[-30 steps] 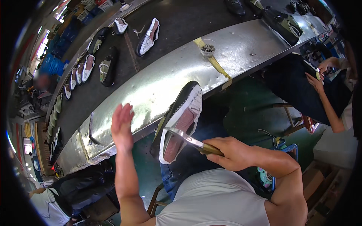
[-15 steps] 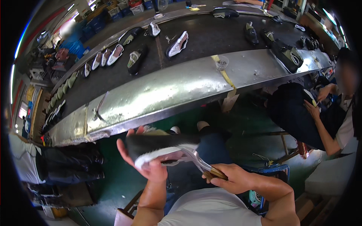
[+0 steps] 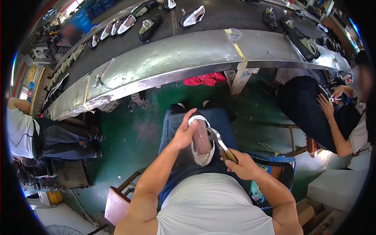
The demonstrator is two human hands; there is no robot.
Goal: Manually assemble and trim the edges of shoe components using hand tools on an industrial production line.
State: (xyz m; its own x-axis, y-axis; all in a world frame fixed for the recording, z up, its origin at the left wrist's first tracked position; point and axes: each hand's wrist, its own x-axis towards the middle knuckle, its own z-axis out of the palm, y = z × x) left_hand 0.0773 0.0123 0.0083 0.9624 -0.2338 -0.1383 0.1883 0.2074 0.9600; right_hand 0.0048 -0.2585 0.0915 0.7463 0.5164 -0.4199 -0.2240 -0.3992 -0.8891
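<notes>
Over my lap I hold a lasted shoe upper (image 3: 202,143), its underside turned up. A brownish-pink insole shows inside a white folded-in margin, with a dark edge at the far end. My left hand (image 3: 185,131) grips its far left side, the thumb pressed on the white margin. My right hand (image 3: 243,166) is wrapped round the brown handles of metal lasting pincers (image 3: 220,144). The pincer head lies at the upper's right edge; I cannot tell whether its jaws bite the material.
Ahead is a metal-edged bench (image 3: 164,58) with several shoe uppers on its dark belt. A clear cup (image 3: 234,35) stands on the metal edge. A co-worker (image 3: 338,117) sits at right, another person (image 3: 25,131) at left. Beside me are a stool (image 3: 119,201) and a blue-framed chair (image 3: 274,158).
The upper has come down and closer to my lap, turned from its side to underside up. My left hand has shifted right with it, and the pincers remain at its right edge.
</notes>
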